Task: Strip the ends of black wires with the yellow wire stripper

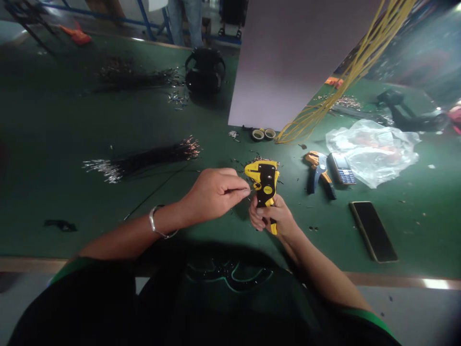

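Green table point(90, 120) below; our right hand point(271, 214) wraps handles of wire stripper point(266, 180) before us, forearm slanting in from right. Our left hand point(221, 192) just left, thumb and forefinger pressed together; we cannot tell what they pinch. Jaws face left; long axis runs away from us.

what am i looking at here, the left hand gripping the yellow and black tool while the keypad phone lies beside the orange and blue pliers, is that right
Not quite: the head view shows the right hand gripping the yellow and black tool. The keypad phone does lie beside the orange and blue pliers.
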`<action>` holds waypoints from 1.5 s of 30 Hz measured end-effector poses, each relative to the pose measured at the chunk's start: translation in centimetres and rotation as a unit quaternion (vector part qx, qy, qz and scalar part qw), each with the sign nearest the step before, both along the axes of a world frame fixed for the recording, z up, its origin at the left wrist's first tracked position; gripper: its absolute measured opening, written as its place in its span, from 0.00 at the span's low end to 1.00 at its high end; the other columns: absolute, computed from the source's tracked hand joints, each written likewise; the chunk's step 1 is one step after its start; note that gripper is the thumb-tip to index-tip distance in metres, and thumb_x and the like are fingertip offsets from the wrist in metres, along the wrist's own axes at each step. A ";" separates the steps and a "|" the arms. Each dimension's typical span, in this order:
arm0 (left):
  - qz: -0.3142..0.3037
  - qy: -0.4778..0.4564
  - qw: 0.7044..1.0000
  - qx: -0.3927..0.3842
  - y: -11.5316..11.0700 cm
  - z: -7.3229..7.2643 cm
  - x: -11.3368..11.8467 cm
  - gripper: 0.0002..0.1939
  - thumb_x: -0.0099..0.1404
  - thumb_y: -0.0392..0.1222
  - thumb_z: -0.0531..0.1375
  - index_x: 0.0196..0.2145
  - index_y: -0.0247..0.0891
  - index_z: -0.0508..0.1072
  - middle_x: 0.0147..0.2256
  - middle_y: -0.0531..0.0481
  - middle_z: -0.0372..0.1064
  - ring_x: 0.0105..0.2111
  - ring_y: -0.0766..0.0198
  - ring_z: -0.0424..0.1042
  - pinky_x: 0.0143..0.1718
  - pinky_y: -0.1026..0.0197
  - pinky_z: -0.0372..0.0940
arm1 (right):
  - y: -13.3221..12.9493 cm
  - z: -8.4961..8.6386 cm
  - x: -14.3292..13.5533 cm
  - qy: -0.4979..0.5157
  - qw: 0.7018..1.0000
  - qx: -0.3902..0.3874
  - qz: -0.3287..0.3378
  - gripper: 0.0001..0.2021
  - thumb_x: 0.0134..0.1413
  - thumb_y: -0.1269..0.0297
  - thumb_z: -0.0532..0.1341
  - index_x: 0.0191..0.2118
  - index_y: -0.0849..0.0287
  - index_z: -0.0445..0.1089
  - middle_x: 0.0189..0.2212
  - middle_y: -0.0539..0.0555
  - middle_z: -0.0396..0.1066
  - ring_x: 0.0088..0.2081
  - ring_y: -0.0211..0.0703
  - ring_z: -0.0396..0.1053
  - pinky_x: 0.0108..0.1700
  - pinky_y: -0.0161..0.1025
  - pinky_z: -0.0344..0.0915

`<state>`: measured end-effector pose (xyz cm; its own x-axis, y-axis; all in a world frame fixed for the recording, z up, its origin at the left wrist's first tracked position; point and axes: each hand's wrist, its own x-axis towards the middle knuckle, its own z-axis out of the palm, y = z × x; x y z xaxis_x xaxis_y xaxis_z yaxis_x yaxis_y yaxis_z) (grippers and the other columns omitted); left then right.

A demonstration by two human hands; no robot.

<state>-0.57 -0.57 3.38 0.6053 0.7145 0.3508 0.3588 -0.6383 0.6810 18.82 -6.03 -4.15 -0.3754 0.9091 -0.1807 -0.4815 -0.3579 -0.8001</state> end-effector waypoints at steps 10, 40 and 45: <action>-0.092 -0.148 0.981 -0.089 0.4 -0.8 0.7 0.06 0.63 0.36 0.60 0.34 0.39 0.79 0.37 0.46 0.77 0.42 0.61 0.73 0.47 0.56 0.68 | 0.0 -0.5 -0.3 0.015 1.000 0.013 0.003 0.06 0.42 0.73 0.64 0.29 0.62 0.66 0.16 0.45 0.63 0.13 0.32 0.58 0.14 0.33 0.59; 0.063 -0.365 0.821 -0.434 0.0 -3.8 2.6 0.09 0.60 0.36 0.60 0.23 0.34 0.70 0.15 0.57 0.55 0.16 0.74 0.57 0.22 0.65 0.58 | -0.1 -1.8 -2.2 -0.164 0.985 0.042 -0.031 0.09 0.38 0.74 0.60 0.31 0.59 0.62 0.14 0.41 0.62 0.12 0.30 0.58 0.15 0.31 0.57; 0.074 -0.374 0.821 -0.425 0.1 -4.3 2.7 0.08 0.59 0.34 0.61 0.22 0.33 0.70 0.15 0.57 0.56 0.16 0.74 0.56 0.20 0.66 0.56 | 0.0 -1.8 -2.2 -0.185 0.982 0.038 -0.028 0.09 0.37 0.73 0.59 0.30 0.59 0.61 0.13 0.40 0.61 0.12 0.31 0.58 0.15 0.31 0.56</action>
<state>2.08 -0.42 -0.88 0.3332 0.9396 -0.0784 -0.3316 0.1947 0.9231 16.61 -6.05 -5.98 -0.2455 0.9427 -0.2261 -0.1701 -0.2715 -0.9473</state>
